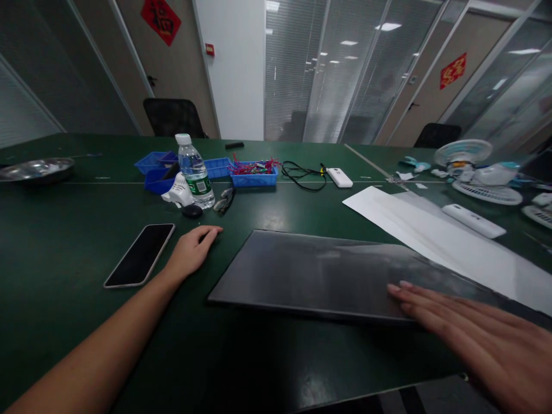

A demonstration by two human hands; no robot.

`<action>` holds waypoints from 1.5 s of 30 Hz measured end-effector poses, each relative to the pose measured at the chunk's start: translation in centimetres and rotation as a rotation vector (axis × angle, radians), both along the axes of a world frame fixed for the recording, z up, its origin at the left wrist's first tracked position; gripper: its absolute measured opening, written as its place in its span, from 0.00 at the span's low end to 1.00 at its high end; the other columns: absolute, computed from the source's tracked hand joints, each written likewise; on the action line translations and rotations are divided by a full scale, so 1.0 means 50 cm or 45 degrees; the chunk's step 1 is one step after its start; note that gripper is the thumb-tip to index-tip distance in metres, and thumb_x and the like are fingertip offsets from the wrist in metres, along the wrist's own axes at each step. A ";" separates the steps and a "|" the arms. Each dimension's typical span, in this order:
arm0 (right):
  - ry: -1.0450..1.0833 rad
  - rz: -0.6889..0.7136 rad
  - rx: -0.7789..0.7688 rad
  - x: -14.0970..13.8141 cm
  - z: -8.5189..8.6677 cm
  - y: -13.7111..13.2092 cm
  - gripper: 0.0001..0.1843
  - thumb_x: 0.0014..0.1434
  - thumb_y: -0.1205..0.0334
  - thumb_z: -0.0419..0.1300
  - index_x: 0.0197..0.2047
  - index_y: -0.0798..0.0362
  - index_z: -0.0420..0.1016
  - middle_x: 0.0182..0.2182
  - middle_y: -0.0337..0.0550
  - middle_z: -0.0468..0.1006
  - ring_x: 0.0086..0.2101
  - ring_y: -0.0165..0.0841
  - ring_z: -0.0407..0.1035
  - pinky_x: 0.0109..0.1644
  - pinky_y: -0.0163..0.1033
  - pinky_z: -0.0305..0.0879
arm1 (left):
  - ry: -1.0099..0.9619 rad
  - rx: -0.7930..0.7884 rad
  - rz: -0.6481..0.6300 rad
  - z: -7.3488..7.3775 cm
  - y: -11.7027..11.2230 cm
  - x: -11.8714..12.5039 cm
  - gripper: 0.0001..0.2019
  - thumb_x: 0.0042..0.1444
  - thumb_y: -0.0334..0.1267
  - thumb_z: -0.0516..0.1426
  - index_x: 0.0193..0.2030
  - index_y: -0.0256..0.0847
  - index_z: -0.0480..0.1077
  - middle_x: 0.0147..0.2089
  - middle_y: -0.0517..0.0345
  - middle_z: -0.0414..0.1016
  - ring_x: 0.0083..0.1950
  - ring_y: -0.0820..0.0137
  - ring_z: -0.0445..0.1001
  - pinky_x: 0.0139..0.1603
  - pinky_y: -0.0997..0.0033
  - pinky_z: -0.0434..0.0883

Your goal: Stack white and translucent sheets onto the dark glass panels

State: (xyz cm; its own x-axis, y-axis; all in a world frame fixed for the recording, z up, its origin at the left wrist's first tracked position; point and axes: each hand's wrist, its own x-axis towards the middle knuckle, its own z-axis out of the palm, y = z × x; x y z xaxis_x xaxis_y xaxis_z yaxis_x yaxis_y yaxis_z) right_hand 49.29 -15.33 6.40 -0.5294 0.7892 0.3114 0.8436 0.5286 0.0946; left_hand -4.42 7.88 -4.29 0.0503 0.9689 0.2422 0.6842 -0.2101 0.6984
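Observation:
A thin, dark, glossy flat panel (319, 270) with black edges lies in front of me on the green table (172, 356). My right hand (487, 333) is stretched out flat over its right part, fingertips at its surface; whether they press on it I cannot tell. To the left of the panel, my left hand (194, 250) rests on the tabletop with its fingers loosely extended and nothing visible in it. Beside that wrist lies a smartphone (142, 256) with a black screen. A long white sheet (448, 241) extends behind the panel on the right.
Beyond my left hand stand a water bottle (195, 172), a black mouse-like object (192, 211) and blue trays (254, 179), one holding red wires. A black cable (304, 175) and white device (339, 177) lie behind. Fan parts (487, 192) crowd the right; a metal dish (38, 169) sits left.

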 end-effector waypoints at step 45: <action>0.098 -1.254 -0.188 0.151 -0.143 0.507 0.41 0.77 0.39 0.36 0.65 0.56 0.79 0.47 0.71 0.79 0.42 0.49 0.74 0.42 0.51 0.54 | 0.477 -0.059 -0.320 0.014 0.043 0.066 0.28 0.71 0.58 0.58 0.72 0.50 0.74 0.83 0.51 0.59 0.85 0.54 0.54 0.84 0.38 0.49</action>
